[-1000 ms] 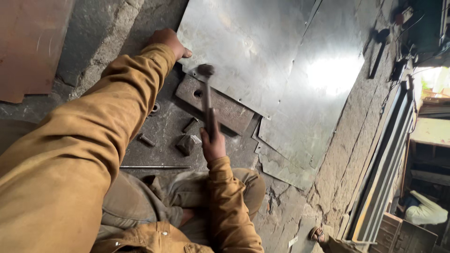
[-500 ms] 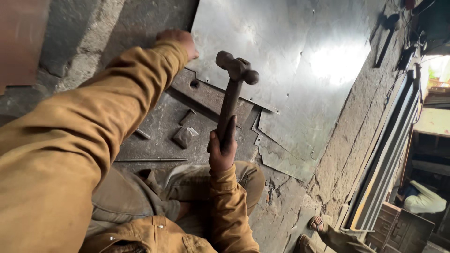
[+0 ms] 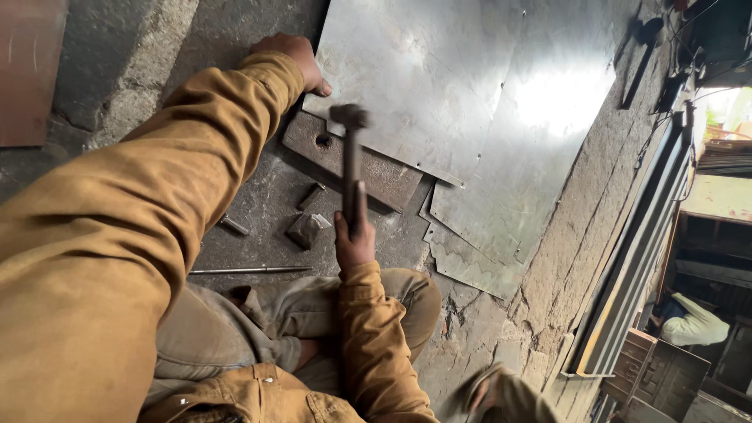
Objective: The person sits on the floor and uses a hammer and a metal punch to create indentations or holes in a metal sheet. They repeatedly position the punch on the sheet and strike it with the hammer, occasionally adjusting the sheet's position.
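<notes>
- Right hand [image 3: 354,241] is wrapped tight around the handle of a hammer [image 3: 349,168], head pointing up over the dark steel block [image 3: 352,162] with the hole in it.
- Left hand [image 3: 296,59] is flat, fingers spread, pinning the near corner of the big metal sheet [image 3: 439,86]; that grip is a press, not a hold.
- The sheet's edge lies on the block, so that looks like the working spot.
- Progress-wise, hard to call: the sheet already has a few small holes along its edge and a notched corner, but most of it looks plain, so I'd guess plenty is left.
- A thin rod [image 3: 251,270] and small metal scraps [image 3: 307,229] lie on the floor [image 3: 258,200] beside the knee, untouched.
</notes>
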